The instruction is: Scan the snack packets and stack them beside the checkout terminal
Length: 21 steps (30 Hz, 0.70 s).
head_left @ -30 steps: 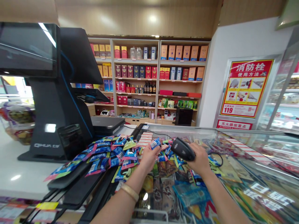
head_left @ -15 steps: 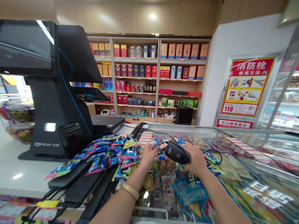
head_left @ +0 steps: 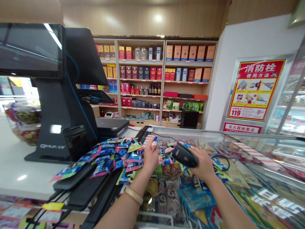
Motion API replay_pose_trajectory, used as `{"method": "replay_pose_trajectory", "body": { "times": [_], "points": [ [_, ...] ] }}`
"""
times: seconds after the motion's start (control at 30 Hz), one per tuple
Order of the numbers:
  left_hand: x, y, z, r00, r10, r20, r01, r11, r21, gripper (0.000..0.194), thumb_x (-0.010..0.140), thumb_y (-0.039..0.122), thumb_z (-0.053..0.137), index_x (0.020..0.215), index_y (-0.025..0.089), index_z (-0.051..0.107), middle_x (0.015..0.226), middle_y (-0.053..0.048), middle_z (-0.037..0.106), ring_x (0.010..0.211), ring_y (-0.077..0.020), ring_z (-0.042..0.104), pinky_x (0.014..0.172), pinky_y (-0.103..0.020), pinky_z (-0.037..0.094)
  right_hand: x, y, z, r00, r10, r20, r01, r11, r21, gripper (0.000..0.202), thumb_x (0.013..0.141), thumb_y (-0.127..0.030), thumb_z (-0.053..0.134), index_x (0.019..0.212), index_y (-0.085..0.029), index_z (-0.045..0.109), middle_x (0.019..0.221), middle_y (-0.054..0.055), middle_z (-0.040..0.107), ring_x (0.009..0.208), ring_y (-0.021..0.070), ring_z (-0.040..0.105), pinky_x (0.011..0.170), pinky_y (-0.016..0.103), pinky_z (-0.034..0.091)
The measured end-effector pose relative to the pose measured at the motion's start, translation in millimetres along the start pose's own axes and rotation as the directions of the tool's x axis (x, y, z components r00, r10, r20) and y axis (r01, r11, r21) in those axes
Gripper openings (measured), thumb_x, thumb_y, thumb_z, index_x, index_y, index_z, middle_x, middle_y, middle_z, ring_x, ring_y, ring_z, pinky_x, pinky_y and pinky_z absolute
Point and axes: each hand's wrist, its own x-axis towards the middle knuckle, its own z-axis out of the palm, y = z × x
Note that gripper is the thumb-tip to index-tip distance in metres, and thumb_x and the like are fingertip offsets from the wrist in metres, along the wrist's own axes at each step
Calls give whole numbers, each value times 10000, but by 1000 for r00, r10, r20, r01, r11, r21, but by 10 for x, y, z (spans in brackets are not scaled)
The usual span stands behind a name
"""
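My right hand [head_left: 202,162] is wrapped round a black barcode scanner [head_left: 184,155], whose head points left. In my left hand [head_left: 150,156], closed at the fingertips, is a small blue snack packet [head_left: 154,142], mostly hidden by the fingers. Both hands are over the glass top of a display freezer, a short gap apart. A pile of blue, pink and green snack packets [head_left: 105,152] spreads to the left of my left hand. More of these packets [head_left: 164,156] lie between the hands, and a few others [head_left: 220,168] beside my right wrist.
At the left a black cash register [head_left: 59,121] stands on a white counter [head_left: 14,165]. Under the glass are several frozen packages [head_left: 195,197]. The scanner's cord [head_left: 164,136] runs behind the hands. Shelves of boxes and bottles [head_left: 140,73] line the back wall.
My left hand has turned and lifted slightly, so its packet shows less. The scanner stays in my right hand. The whole view has shifted a little.
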Motion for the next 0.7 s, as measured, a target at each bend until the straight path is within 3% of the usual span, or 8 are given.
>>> {"method": "replay_pose_trajectory", "body": {
  "times": [0.1,0.17,0.23,0.27,0.37,0.47,0.57,0.7],
  "points": [
    [131,190,-169,938,306,-164,-249,922,296,456,722,248,632,1172,173,631,1163,-127,553,1115,-246,552,1003,-395,442,-10,24,6,1000,7,-10,-8,1000,-13,239,654,-192,510,872,-189,609,855,69,648,824,225,592,713,316,417],
    [207,314,-302,879,409,-243,-275,854,442,536,735,285,631,1250,146,578,1260,-160,451,1183,-253,506,1009,-365,435,-13,28,2,1000,15,-10,-15,1000,-26,211,665,-188,506,851,-195,606,866,69,650,817,220,592,718,317,424],
    [255,397,-425,845,459,-275,-229,775,589,602,753,301,611,1320,126,511,1362,-189,338,1251,-271,448,1003,-356,432,-17,34,-2,1000,22,-12,-22,999,-37,198,666,-189,510,840,-199,606,873,71,652,813,220,594,718,318,431],
    [268,417,-477,848,455,-270,-171,719,674,614,757,298,600,1335,119,495,1385,-200,312,1277,-294,419,1014,-382,417,-21,40,-2,1000,27,-15,-28,999,-41,199,668,-192,513,843,-200,608,875,72,653,814,222,596,719,320,435],
    [267,405,-569,912,346,-219,31,475,879,572,753,267,581,1302,114,527,1387,-223,355,1275,-370,403,1040,-509,338,-37,81,9,999,40,-28,-41,998,-48,218,683,-213,525,877,-199,623,886,80,660,844,231,608,742,329,449],
    [242,348,-578,941,281,-189,100,301,948,563,733,313,616,1261,124,559,1406,-225,387,1297,-416,359,1065,-575,239,-60,139,35,998,49,-37,-51,997,-49,258,686,-232,535,920,-195,638,903,83,668,872,240,619,753,337,456],
    [218,331,-543,928,324,-184,88,289,953,652,695,395,669,1279,137,539,1448,-226,351,1365,-429,242,1087,-589,164,-77,180,55,996,79,-30,-80,995,-55,289,684,-231,538,951,-190,641,910,80,671,846,235,624,740,336,454],
    [180,383,-461,898,421,-128,-27,344,939,676,706,372,673,1327,169,497,1480,-218,299,1400,-390,189,1103,-583,124,-77,186,51,995,103,-16,-103,993,-59,280,677,-207,534,935,-190,643,869,66,667,820,228,620,741,329,450]
  ]
}}
